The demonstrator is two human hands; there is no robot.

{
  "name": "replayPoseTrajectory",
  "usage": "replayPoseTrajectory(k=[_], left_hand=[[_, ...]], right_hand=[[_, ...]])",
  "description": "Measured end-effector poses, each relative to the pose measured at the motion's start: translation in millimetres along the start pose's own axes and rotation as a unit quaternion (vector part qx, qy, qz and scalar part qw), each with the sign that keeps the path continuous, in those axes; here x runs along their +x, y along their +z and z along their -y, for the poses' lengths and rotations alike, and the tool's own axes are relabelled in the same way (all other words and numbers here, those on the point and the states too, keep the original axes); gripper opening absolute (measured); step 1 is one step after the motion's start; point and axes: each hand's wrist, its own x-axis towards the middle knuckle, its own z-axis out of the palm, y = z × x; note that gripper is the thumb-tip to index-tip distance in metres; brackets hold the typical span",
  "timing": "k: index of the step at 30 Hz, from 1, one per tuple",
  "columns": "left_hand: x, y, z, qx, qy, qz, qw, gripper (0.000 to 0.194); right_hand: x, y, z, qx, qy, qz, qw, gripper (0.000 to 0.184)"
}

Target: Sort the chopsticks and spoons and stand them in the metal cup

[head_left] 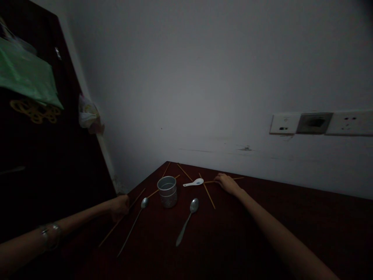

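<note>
At the table's left edge my left hand is closed around a thin wooden chopstick, which slants out past both sides of the fist. My right hand lies toward the back, its fingers closed over another chopstick that shows on either side. A grey metal cup stands upright between the hands. Right of it rests a white soup spoon, with a chopstick slanting beside its bowl. In front lie a long-handled metal spoon and a shorter metal spoon.
More chopsticks lie behind the cup on the dark red table. A pale wall with sockets borders the back. At left, a green bag and a small plastic bag hang by a dark door.
</note>
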Motion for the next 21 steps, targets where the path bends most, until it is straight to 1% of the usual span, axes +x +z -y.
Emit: replayPoseTrajectory(k=[3,5,10,15,18,21], left_hand=[[-3.0,-0.3,-4.3,-0.005,-0.042,0.033,0.999,0.016],[-3.6,0.0,-6.7,-0.005,-0.057,0.048,0.997,0.015],[-1.8,2.3,-6.4,0.012,-0.076,0.04,0.996,0.015],[-4.9,2.6,-7.3,-0.014,-0.056,0.041,0.997,0.016],[-8.0,2.2,-11.5,0.005,-0.064,0.033,0.997,0.015],[-9.0,1.7,-14.9,0.019,-0.065,0.027,0.997,0.014]], right_hand=[[3.1,0.3,8.6,0.007,-0.006,-0.001,1.0,0.029],[4.6,-0.1,13.7,0.012,-0.014,0.0,1.0,0.029],[5.5,-5.6,20.7,0.011,-0.04,0.006,0.999,0.03],[2.4,-13.4,12.1,-0.025,-0.046,-0.001,0.999,0.029],[-1.2,-14.5,3.9,-0.057,-0.051,0.001,0.997,0.029],[-3.8,-12.9,1.3,-0.083,-0.065,0.006,0.994,0.029]])
